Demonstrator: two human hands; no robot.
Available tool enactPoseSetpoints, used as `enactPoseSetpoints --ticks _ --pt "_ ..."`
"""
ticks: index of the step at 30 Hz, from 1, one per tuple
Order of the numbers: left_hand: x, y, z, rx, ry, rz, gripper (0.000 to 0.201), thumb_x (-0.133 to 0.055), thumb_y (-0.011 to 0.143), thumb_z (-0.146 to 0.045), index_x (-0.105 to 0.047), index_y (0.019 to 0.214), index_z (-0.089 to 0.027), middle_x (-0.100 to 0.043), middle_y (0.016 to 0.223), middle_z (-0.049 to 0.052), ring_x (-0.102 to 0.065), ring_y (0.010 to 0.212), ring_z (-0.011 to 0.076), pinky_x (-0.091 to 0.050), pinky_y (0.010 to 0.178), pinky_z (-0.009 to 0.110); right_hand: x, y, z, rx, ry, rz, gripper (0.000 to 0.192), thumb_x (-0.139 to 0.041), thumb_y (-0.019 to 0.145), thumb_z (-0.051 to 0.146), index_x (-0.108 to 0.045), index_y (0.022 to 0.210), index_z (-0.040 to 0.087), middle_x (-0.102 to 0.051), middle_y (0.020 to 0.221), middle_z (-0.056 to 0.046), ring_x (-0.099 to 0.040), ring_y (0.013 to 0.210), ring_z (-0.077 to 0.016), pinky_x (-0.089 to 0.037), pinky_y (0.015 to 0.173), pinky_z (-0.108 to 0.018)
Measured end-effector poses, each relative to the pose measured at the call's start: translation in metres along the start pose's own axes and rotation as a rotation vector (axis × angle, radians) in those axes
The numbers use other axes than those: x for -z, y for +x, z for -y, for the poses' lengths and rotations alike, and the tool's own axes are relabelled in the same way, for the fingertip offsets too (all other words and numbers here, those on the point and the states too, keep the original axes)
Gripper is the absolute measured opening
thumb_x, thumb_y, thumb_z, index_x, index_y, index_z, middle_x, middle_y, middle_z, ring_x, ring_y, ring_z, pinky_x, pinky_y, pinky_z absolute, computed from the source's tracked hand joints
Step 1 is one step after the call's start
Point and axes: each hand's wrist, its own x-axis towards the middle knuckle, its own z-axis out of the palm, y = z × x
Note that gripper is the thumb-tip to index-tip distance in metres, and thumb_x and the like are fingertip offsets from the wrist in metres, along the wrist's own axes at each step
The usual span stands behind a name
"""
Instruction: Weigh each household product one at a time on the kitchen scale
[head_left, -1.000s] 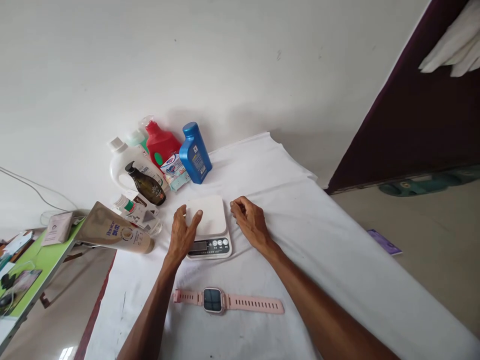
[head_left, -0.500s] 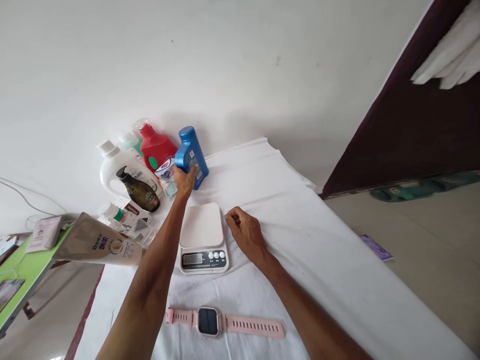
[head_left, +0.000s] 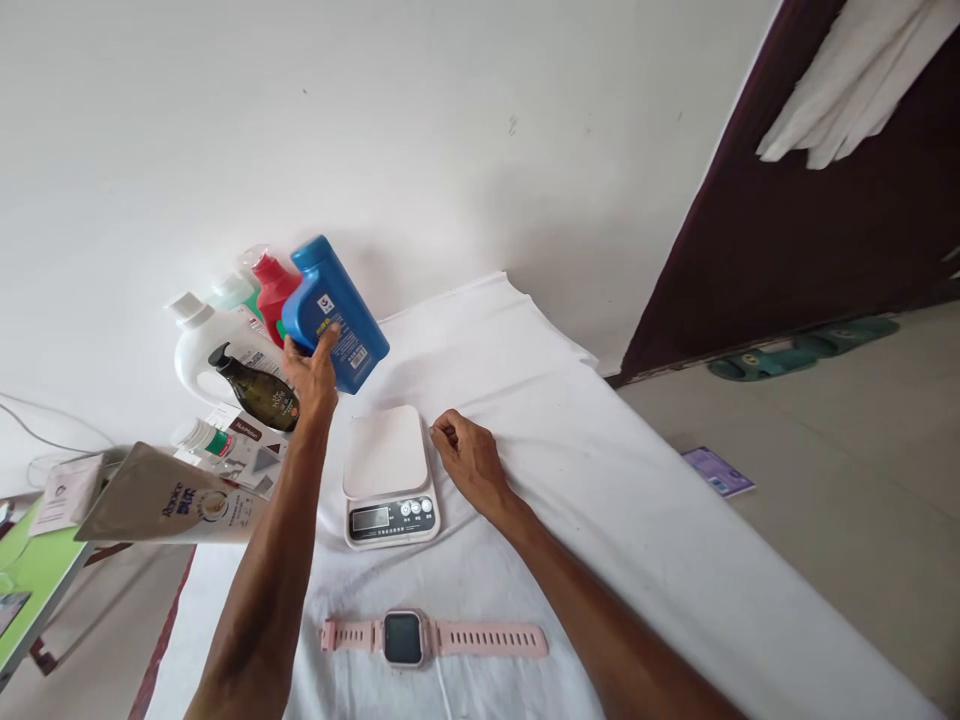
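Head view: left hand [head_left: 311, 375] grips the tilted blue bottle [head_left: 335, 312] by its lower edge, raised clear of the cloth [head_left: 600, 480] behind the scale [head_left: 388, 477]. Risk: so shallow a hold could let it slip onto the scale. Right hand [head_left: 465, 462], loosely curled and holding nothing, rests just beside the scale.

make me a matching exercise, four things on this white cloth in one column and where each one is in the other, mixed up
Things:
1. blue bottle
2. kitchen scale
3. pink smartwatch
4. dark pump bottle

Places:
A. lying flat, nearest the camera
B. tilted in the left hand
C. beside the right hand
D. against the white jug

Pairs: 1-B, 2-C, 3-A, 4-D
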Motion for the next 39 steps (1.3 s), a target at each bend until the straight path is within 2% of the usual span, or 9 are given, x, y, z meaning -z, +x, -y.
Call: enactPoseSetpoints --ticks 5,10,14,23,27,29,31,34,39 --pt "0.053 -0.029 -0.054 -0.031 0.0 0.042 0.049 -0.092 0.069 -0.043 -0.072 0.107 -0.019 -0.076 0.099 0.004 -0.072 0.088 0.0215 -0.062 0.085 0.038 0.0 0.0 -0.001 0.011 -0.031 0.007 0.021 -0.046 0.095 0.037 -0.052 0.079 0.025 -0.061 0.07 0.001 -0.055 0.066 -0.0187 -0.04 0.069 -0.032" --pt "0.08 -0.088 -0.07 0.112 -0.006 0.096 0.045 -0.091 0.071 -0.042 -0.074 0.106 -0.019 -0.077 0.096 0.004 -0.071 0.084 0.0207 -0.061 0.081 0.036 0.001 0.0 0.001 0.022 -0.061 -0.002 0.018 -0.049 0.092 0.034 -0.053 0.077 0.025 -0.063 0.071 0.0 -0.058 0.069 -0.0193 -0.041 0.07 -0.031" --pt "0.086 -0.117 -0.069 0.191 0.002 0.12 0.046 -0.092 0.071 -0.042 -0.074 0.106 -0.019 -0.077 0.095 0.005 -0.071 0.083 0.0214 -0.06 0.08 0.035 0.002 -0.002 0.006 0.006 -0.061 0.011 0.019 -0.049 0.093 0.034 -0.055 0.078 0.025 -0.064 0.071 0.0 -0.058 0.068 -0.019 -0.041 0.069 -0.031" --pt "0.088 -0.136 -0.066 0.148 0.071 0.128 0.048 -0.093 0.069 -0.048 -0.071 0.101 -0.02 -0.076 0.09 0.003 -0.07 0.078 0.0205 -0.059 0.076 0.035 0.0 -0.002 0.004 0.01 -0.063 0.0 0.016 -0.051 0.09 0.033 -0.059 0.079 0.024 -0.066 0.073 -0.001 -0.061 0.07 -0.0197 -0.044 0.071 -0.032" --pt "0.086 -0.144 -0.067 0.166 0.093 0.148 0.052 -0.091 0.07 -0.057 -0.071 0.102 -0.02 -0.076 0.095 0.005 -0.072 0.086 0.0242 -0.06 0.08 0.038 -0.001 -0.002 0.002 0.02 -0.068 -0.008 0.016 -0.052 0.09 0.033 -0.06 0.08 0.024 -0.066 0.072 -0.001 -0.059 0.068 -0.0194 -0.044 0.068 -0.032" --pt "0.089 -0.147 -0.065 0.151 0.088 0.161 0.054 -0.08 0.079 -0.069 -0.071 0.103 -0.021 -0.076 0.101 0.007 -0.072 0.097 0.0266 -0.059 0.088 0.04 0.0 -0.003 0.004 0.015 -0.071 -0.008 0.016 -0.053 0.089 0.033 -0.06 0.079 0.024 -0.066 0.072 -0.001 -0.059 0.068 -0.0194 -0.044 0.068 -0.032" --pt "0.093 -0.147 -0.058 0.132 0.04 0.163 0.064 -0.057 0.089 -0.083 -0.072 0.106 -0.023 -0.076 0.11 0.009 -0.07 0.111 0.0288 -0.057 0.098 0.042 0.002 -0.004 0.007 0.002 -0.062 0.0 0.016 -0.053 0.089 0.033 -0.061 0.079 0.023 -0.066 0.072 -0.001 -0.059 0.068 -0.0193 -0.045 0.069 -0.032" --pt "0.102 -0.147 -0.041 0.14 -0.02 0.153 0.082 -0.029 0.091 -0.092 -0.071 0.111 -0.025 -0.074 0.12 0.012 -0.066 0.125 0.0297 -0.054 0.107 0.044 0.003 -0.006 0.01 -0.019 -0.046 0.01 0.017 -0.053 0.09 0.034 -0.062 0.08 0.023 -0.065 0.071 0.0 -0.058 0.067 -0.0188 -0.045 0.07 -0.032" --pt "0.109 -0.156 -0.011 0.309 0.0 0.137 0.087 -0.032 0.088 -0.095 -0.068 0.122 -0.023 -0.071 0.132 0.015 -0.065 0.131 0.0299 -0.05 0.114 0.048 0.003 -0.005 0.011 -0.028 -0.058 0.007 0.014 -0.055 0.087 0.032 -0.062 0.078 0.023 -0.066 0.071 0.0 -0.059 0.067 -0.019 -0.046 0.072 -0.032"
